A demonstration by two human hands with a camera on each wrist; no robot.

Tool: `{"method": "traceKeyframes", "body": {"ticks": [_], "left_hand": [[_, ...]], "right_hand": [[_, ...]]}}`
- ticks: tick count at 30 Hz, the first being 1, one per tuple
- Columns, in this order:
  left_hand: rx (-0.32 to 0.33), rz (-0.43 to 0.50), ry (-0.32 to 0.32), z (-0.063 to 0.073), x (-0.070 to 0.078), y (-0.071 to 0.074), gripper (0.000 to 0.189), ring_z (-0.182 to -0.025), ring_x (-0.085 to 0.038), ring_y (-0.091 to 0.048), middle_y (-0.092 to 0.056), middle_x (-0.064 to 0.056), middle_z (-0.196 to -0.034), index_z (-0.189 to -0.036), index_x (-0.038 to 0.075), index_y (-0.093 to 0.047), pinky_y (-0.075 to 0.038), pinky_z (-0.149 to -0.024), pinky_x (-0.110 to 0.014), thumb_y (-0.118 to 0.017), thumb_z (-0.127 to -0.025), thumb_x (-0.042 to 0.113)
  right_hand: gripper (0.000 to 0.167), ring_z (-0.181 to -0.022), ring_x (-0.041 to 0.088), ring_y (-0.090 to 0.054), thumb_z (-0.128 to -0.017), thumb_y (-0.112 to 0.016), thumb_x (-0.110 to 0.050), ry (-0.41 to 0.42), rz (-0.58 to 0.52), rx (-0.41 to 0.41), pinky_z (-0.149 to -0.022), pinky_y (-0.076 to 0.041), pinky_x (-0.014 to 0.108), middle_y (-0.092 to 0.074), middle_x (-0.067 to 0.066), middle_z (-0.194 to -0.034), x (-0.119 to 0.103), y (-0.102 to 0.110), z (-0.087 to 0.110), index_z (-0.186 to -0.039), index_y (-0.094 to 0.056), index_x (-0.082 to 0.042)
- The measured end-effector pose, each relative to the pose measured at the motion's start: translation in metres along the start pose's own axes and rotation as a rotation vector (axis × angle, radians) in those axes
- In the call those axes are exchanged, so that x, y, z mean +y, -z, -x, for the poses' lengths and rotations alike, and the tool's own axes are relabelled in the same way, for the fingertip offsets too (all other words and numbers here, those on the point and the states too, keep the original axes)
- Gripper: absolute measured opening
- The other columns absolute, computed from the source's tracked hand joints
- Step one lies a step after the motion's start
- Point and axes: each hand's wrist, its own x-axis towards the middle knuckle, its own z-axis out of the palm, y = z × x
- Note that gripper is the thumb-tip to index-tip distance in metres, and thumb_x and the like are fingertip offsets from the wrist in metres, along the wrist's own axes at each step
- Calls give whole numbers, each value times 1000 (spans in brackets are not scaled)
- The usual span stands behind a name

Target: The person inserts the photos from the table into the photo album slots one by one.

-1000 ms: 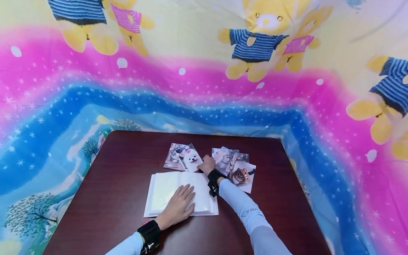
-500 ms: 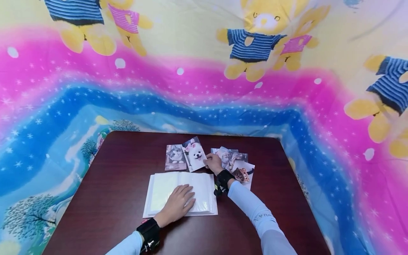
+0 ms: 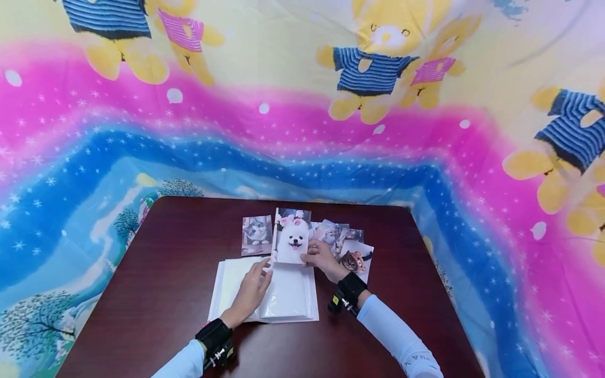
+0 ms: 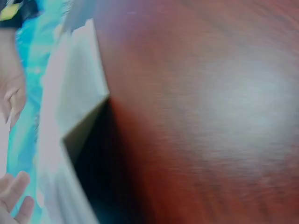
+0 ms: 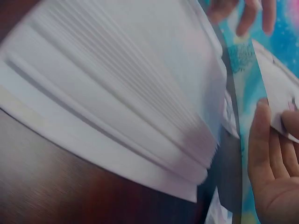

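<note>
A photo of a white dog with pink flowers (image 3: 294,236) stands raised over the far edge of an open photo album (image 3: 289,296). My right hand (image 3: 326,261) pinches it by its lower right edge. In the right wrist view, thumb and fingers of the right hand (image 5: 275,172) hold the photo (image 5: 276,84). My left hand (image 3: 250,291) hovers over the album's middle with fingers extended, close to the photo's lower left corner. The right wrist view shows the left fingers (image 5: 247,18) apart from the photo. White page sleeves of the album (image 5: 117,79) fan out there.
A grey-and-white cat photo (image 3: 256,235) lies behind the album on the left. Several overlapping photos lie to the right, with a photo of an animal in an orange hat (image 3: 355,260) in front. The dark red table (image 3: 165,252) meets a printed cloth (image 3: 264,178).
My right hand has lifted the dog photo off the cat photo and drawn it right, upright and nearer the album. The left hand has risen from the page and shifted left.
</note>
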Motion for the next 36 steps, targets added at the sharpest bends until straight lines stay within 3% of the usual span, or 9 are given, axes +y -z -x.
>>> {"method": "traceKeyframes", "body": {"ticks": [3, 5, 9, 16, 21, 29, 32, 36], "left_hand": [[6, 130, 126, -8, -3, 5, 42, -81, -22, -68, -64, -19, -110, -137, -6, -49, -57, -69, -35, -60, -99, 7], [7, 196, 185, -11, -5, 8, 44, -77, -22, -69, -65, -18, -107, -138, -6, -48, -56, -64, -31, -61, -98, 7], [0, 269, 231, -14, -8, 14, 46, -71, -23, -70, -68, -16, -97, -135, -7, -50, -51, -57, -26, -66, -93, 2], [-14, 268, 205, -11, -9, 15, 46, -65, -16, -67, -68, -11, -87, -131, -6, -55, -47, -53, -24, -69, -87, -6], [-24, 263, 238, -9, -9, 16, 42, -62, -11, -63, -67, -12, -86, -128, -5, -58, -44, -52, -21, -69, -88, -6], [-42, 245, 242, -8, -8, 18, 42, -66, -12, -65, -67, -11, -87, -130, -4, -57, -47, -54, -24, -69, -89, -4], [-47, 238, 243, -7, -8, 19, 44, -68, -14, -66, -68, -10, -89, -131, -4, -57, -49, -56, -25, -68, -89, -5], [-55, 234, 235, -6, -8, 18, 45, -68, -14, -66, -67, -9, -89, -132, -3, -57, -50, -57, -25, -69, -88, -5]], "right_hand": [[24, -70, 13, -51, -93, -59, 8, -24, -36, -70, -88, -53, 56, -40, 2, -76, 0, -7, 14, -98, -35, 9], [23, -72, 16, -60, -91, -60, 9, -38, -50, -84, -86, -54, 55, -49, 5, -78, 3, -12, 21, -103, -40, 7], [25, -75, 21, -67, -88, -63, 9, -52, -30, -95, -80, -58, 47, -56, 5, -77, 17, -20, 25, -103, -45, 2], [28, -76, 23, -69, -87, -67, 4, -61, 36, -101, -76, -59, 46, -59, 4, -77, 25, -27, 31, -103, -44, 4], [27, -75, 28, -71, -88, -67, 4, -78, 70, -120, -75, -59, 48, -66, 10, -81, 25, -26, 31, -104, -45, 5], [26, -75, 14, -66, -91, -69, -9, -43, 102, -106, -74, -59, 41, -61, 0, -76, 22, -23, 24, -105, -49, 0], [32, -78, 16, -67, -94, -67, -14, -51, 98, -107, -76, -59, 41, -64, 3, -83, 17, -17, 17, -112, -48, 3], [50, -89, 23, -69, -97, -64, -17, -72, 73, -91, -83, -57, 42, -67, 17, -107, 6, -9, 9, -132, -41, 10]]}}
